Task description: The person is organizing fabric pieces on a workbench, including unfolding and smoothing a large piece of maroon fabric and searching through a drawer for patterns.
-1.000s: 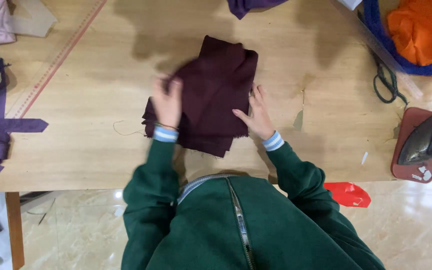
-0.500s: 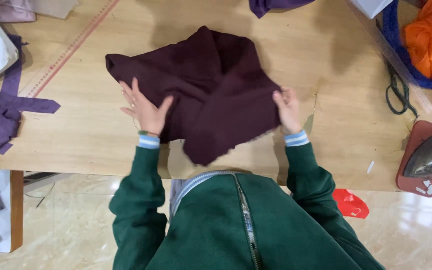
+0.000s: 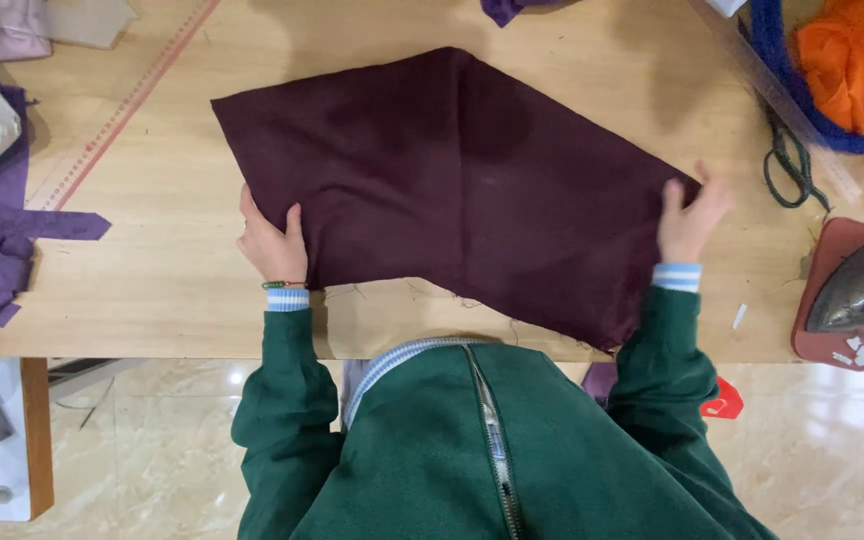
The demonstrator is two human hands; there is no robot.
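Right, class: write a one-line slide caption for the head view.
Two hands, left hand and right hand, spread a dark maroon cloth flat on a wooden table.
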